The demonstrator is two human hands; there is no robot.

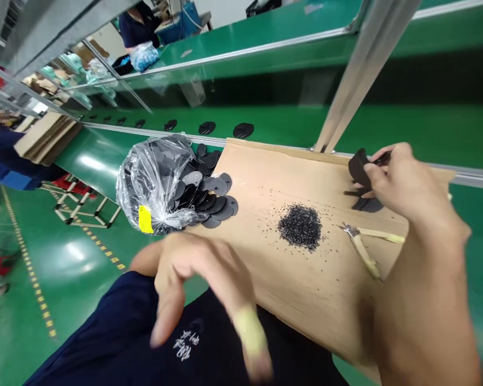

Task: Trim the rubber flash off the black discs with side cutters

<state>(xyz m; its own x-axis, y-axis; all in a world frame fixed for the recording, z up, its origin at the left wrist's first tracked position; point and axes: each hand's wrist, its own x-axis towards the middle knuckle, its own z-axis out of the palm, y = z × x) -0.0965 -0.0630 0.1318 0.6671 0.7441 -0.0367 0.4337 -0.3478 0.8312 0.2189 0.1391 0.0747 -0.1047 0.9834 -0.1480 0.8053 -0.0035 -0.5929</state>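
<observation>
My left hand [209, 268] hovers in front of my dark shirt, fingers spread and curved, with nothing in it; yellow tape wraps one finger. Over the right end of the cardboard sheet [249, 166], my right hand [402, 177] grips a few thin black discs [359, 167]. Beneath its fingers lie more dark discs [368, 205]. Cutting pliers [360, 233] with pale yellow handles rest open near my right wrist. A heap of small black bits [300, 227] sits mid-cardboard. At its left, black discs [215, 203] spill from a clear plastic bag [145, 171] bearing a yellow label.
Small piles of black discs [243, 130] stand in a row on the green surface [290, 126] behind the cardboard. A metal post [358, 80] rises at the cardboard's back edge. Stacked boards [48, 136] and a person [8, 145] are at the left; another person [139, 24] is farther back.
</observation>
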